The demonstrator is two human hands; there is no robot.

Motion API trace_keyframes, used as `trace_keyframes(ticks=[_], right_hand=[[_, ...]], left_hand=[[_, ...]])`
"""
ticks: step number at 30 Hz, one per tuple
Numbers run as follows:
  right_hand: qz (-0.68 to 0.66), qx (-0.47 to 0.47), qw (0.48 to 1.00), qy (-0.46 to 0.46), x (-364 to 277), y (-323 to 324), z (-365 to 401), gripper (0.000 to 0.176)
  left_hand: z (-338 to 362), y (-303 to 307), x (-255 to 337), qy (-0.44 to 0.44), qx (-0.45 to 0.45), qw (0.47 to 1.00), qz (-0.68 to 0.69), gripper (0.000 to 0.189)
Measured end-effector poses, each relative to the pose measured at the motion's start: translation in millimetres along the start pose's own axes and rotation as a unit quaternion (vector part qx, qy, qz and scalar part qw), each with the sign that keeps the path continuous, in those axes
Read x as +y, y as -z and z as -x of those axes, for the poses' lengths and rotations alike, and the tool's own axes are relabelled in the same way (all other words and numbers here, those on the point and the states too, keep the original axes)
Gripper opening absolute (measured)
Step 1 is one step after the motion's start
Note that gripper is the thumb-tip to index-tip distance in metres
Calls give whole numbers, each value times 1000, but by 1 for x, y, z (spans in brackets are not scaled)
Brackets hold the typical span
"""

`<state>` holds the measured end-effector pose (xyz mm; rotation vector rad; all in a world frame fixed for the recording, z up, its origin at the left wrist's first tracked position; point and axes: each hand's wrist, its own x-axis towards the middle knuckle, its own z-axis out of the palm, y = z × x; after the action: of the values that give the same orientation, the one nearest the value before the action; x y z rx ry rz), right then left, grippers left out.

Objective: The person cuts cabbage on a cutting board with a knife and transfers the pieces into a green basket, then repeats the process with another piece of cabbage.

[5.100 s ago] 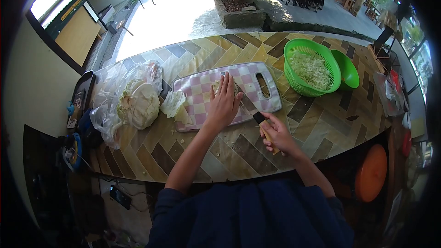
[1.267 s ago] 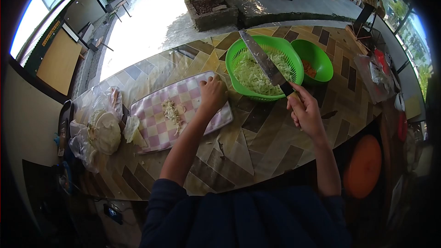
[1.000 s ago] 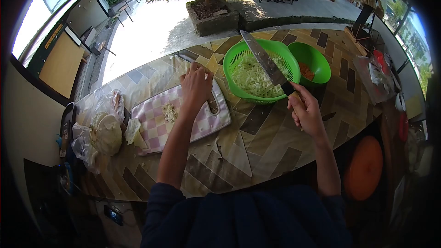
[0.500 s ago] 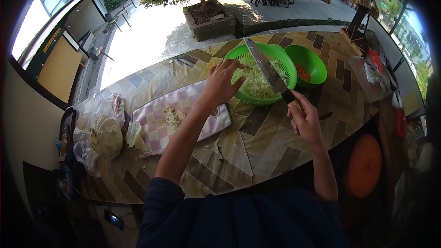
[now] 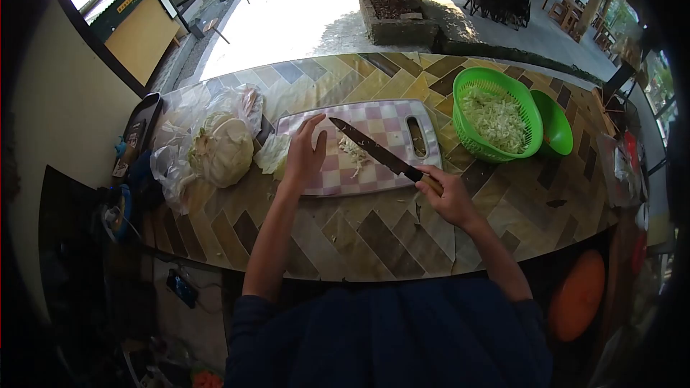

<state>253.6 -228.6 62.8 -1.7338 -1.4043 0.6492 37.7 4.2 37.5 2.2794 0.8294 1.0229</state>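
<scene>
Left hand (image 5: 305, 154) back from colander (image 5: 471, 145), spread flat on cutting board (image 5: 388, 116), right hand (image 5: 447, 197) clamped on lowered knife (image 5: 374, 151)

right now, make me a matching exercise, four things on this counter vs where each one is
1 knife
2 whole cabbage
3 green basket
4 left hand

a on a plastic bag, left of the board
b resting on the board's left part
c in the right hand, blade over the board
d right of the board, holding shredded cabbage

Pairs: 1-c, 2-a, 3-d, 4-b
</scene>
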Motion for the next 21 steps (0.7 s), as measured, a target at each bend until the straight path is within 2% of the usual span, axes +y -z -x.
trace_keyframes(ticks=[3,4,8,12,15,21], right_hand=[[45,-35,992,109,8,-9,-7,30],[76,-71,992,72,5,-8,-6,30],[151,-82,973,155,11,-7,-6,32],[213,-32,963,162,23,-10,-25,31],[261,-6,957,129,16,-16,-38,31],[113,32,990,72,4,-17,-32,34]], left_hand=[[10,21,-11,20,26,999,23,32],[12,25,-12,26,33,998,41,31],[15,33,-17,26,36,998,50,31],[14,34,-16,27,24,997,71,32],[12,33,-14,11,12,998,63,33],[8,14,-15,-7,15,999,41,41]])
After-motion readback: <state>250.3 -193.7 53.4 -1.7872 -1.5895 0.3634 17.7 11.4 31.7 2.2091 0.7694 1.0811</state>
